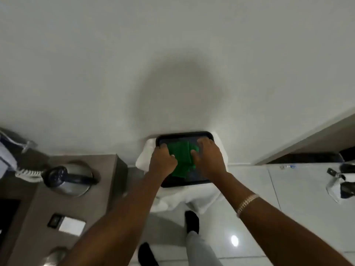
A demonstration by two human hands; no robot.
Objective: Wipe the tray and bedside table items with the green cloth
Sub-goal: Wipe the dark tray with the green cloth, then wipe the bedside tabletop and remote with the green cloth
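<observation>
A black rectangular tray [199, 135] rests on a white cloth-covered stand [143, 159] against the wall. A folded green cloth [181, 156] lies in the tray. My left hand [163, 160] presses on the cloth's left edge with the fingers curled. My right hand [208, 157] lies spread on the cloth's right side, fingers reaching toward the tray's far rim. The tray's near left part is hidden under my left forearm.
The grey bedside table [80, 204] stands to the left with a steel kettle [70, 177], a corded phone [11, 158] and a white card [71, 225]. Glossy white floor tiles [288, 189] lie to the right, with a bag [341, 184]. My feet [192, 221] are below the tray.
</observation>
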